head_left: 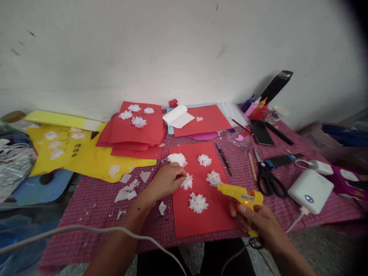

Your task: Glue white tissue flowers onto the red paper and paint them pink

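My right hand [255, 220] is wrapped round the grip of a yellow hot glue gun [240, 193], whose small orange light glows. The nozzle points left, beside a white paper flower [213, 177]. Below me lies a red sheet of paper [212, 214] carrying several such crumpled white flowers. My left hand [169, 178] hovers at the sheet's left side with its fingers pinched together, at the edge of another white paper flower [187, 181]. What the fingertips hold, if anything, is too small to tell. Just beyond them is a white paper piece [176, 158].
Torn white scraps [126, 191] lie on the left of the checked tablecloth [94, 214]. Farther back are stacked red papers [138, 134] and a white paper roll [174, 115]. Black scissors [268, 178], a utility knife [280, 161] and a white power bank [311, 191] are at right. A cable [120, 229] crosses my left arm.
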Motion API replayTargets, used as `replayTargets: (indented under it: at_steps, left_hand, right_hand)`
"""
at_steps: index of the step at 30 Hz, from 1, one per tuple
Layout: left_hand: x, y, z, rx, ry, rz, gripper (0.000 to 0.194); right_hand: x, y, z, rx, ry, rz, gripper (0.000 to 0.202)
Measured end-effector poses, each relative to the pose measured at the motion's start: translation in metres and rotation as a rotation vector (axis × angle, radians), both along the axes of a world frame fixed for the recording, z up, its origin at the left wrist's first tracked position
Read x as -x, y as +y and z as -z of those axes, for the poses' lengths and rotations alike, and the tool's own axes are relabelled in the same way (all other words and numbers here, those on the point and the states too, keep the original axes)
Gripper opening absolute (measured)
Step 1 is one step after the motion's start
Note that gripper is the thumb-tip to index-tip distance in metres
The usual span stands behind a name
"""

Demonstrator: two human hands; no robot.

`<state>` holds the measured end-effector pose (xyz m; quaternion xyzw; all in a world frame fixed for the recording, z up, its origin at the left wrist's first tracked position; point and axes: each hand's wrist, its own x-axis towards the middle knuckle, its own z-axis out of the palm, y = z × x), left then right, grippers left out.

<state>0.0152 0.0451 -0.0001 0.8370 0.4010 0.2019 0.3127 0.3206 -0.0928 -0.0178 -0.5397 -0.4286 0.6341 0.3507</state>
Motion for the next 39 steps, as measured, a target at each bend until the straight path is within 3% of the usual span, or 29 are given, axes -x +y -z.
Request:
replayTargets:
  at_steps: [20, 30, 33, 35, 39]
  left_hand:
    - [0.006, -0.007, -0.009, -0.072, 0.17, 0.008, 0.035]
    - [0.003, -0.012, -0.017, -0.07, 0.208, -0.08, 0.016]
    - [0.001, -0.014, -0.018, -0.042, 0.284, -0.13, 0.026]
    - [0.0, -0.015, -0.017, -0.033, 0.328, -0.13, 0.029]
    - [-0.005, -0.016, -0.016, -0.076, 0.359, -0.086, 0.016]
  right_hand:
    - [-0.005, 0.0, 0.009, -0.006, 0.021, -0.025, 0.045]
    - [-0.004, 0.002, 0.007, -0.018, 0.028, -0.027, 0.046]
    - [-0.003, 0.003, 0.007, -0.021, 0.032, -0.018, 0.045]
    - [-0.003, 0.003, 0.006, -0.024, 0.035, -0.01, 0.045]
    - [-0.002, 0.003, 0.005, -0.014, 0.053, -0.007, 0.046]
